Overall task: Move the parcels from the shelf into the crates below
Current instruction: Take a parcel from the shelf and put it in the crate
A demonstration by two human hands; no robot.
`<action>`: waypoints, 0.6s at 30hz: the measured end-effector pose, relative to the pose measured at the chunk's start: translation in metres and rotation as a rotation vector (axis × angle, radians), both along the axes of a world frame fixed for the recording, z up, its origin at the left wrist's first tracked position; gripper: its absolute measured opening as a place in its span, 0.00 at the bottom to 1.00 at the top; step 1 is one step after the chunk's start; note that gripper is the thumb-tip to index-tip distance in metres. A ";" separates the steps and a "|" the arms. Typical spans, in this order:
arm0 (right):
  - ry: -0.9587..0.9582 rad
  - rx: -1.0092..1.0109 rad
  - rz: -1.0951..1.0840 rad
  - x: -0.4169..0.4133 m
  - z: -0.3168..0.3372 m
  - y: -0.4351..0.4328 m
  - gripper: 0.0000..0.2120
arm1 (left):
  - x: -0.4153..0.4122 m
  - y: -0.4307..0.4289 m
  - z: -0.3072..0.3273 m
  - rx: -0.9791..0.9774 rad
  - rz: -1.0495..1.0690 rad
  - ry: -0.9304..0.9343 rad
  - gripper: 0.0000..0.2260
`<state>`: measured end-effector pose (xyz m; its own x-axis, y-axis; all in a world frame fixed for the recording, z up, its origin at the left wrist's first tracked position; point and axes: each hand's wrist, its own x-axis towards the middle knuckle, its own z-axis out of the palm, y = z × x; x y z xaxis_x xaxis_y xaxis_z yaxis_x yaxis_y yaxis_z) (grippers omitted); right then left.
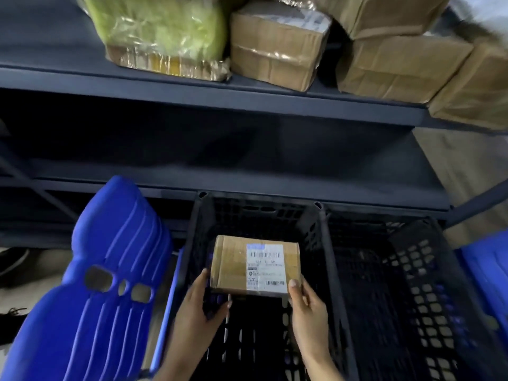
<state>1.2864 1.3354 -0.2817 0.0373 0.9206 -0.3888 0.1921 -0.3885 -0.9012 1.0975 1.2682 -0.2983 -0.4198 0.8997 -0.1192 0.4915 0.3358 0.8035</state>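
A small brown cardboard parcel point(233, 264) with a white shipping label sits inside the left black crate point(198, 229), held from both sides. My left hand point(199, 312) grips its near-left corner and my right hand point(305, 303) grips its near-right corner, thumb on top. A second black crate point(412, 270) stands to the right. Above, the dark shelf point(192, 86) carries a green plastic-wrapped parcel point(156, 31) and several brown taped boxes point(277, 48).
A stack of blue plastic chairs point(104, 270) leans at the left, close to the crate. A blue bin edge point(486, 265) shows at the far right. A lower dark shelf level point(220, 171) runs behind the crates. A dark shoe point(13, 259) lies on the floor at left.
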 end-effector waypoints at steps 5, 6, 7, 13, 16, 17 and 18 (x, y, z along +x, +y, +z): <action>-0.044 -0.023 -0.014 -0.018 -0.067 0.032 0.16 | 0.010 -0.006 -0.052 -0.117 -0.044 0.033 0.34; -0.056 -0.044 -0.018 -0.022 -0.081 0.038 0.17 | 0.010 -0.005 -0.060 -0.154 -0.024 0.062 0.35; -0.063 -0.065 -0.029 -0.025 -0.094 0.043 0.17 | 0.010 -0.004 -0.070 -0.176 -0.012 0.108 0.35; -0.230 -0.111 -0.086 -0.046 -0.157 0.068 0.17 | 0.015 0.010 -0.089 -0.148 0.021 0.201 0.33; -0.200 -0.044 -0.100 -0.058 -0.173 0.073 0.17 | 0.017 0.016 -0.091 -0.180 0.007 0.275 0.32; -0.160 -0.028 -0.112 -0.062 -0.176 0.074 0.17 | 0.017 0.017 -0.092 -0.162 0.005 0.299 0.31; -0.129 -0.019 -0.119 -0.068 -0.178 0.074 0.16 | 0.017 0.018 -0.091 -0.138 0.017 0.337 0.28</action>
